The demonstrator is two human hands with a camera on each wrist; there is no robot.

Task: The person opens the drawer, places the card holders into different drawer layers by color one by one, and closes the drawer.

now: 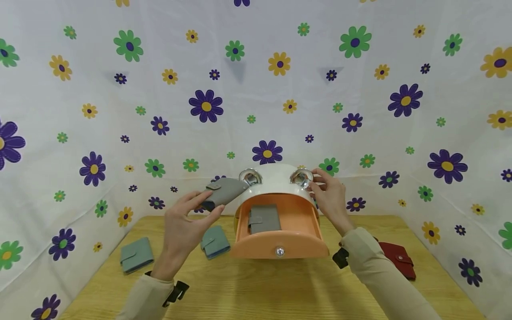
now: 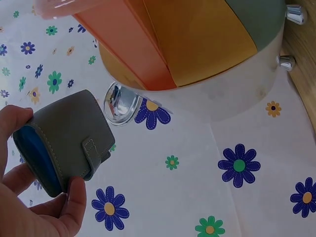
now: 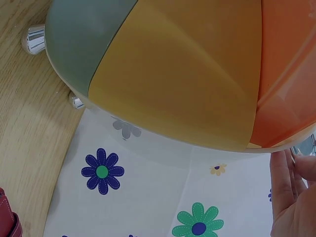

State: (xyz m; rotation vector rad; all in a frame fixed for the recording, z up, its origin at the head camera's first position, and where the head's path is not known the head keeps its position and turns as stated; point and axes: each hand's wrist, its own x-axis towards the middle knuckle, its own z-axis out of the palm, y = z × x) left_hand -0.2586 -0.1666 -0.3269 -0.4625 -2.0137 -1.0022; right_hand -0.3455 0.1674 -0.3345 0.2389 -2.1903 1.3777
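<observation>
My left hand (image 1: 186, 226) pinches a grey wallet (image 1: 226, 191) between thumb and fingers, left of a white rounded drawer box (image 1: 276, 178). The left wrist view shows this wallet (image 2: 74, 133) folded, with a snap tab and a blue inside edge. My right hand (image 1: 331, 198) holds the box's right chrome ear (image 1: 302, 177) with thumb and fingers; in the right wrist view that hand (image 3: 294, 197) is partly cut off. The orange top drawer (image 1: 280, 244) is pulled out, and another grey wallet (image 1: 265, 218) lies in its left part.
Two grey-green wallets, the outer wallet (image 1: 137, 254) and the inner wallet (image 1: 215, 242), lie on the wooden table (image 1: 256, 289) left of the box. A red wallet (image 1: 398, 258) lies at the right, partly behind the right sleeve. A flowered curtain (image 1: 248, 98) surrounds the table.
</observation>
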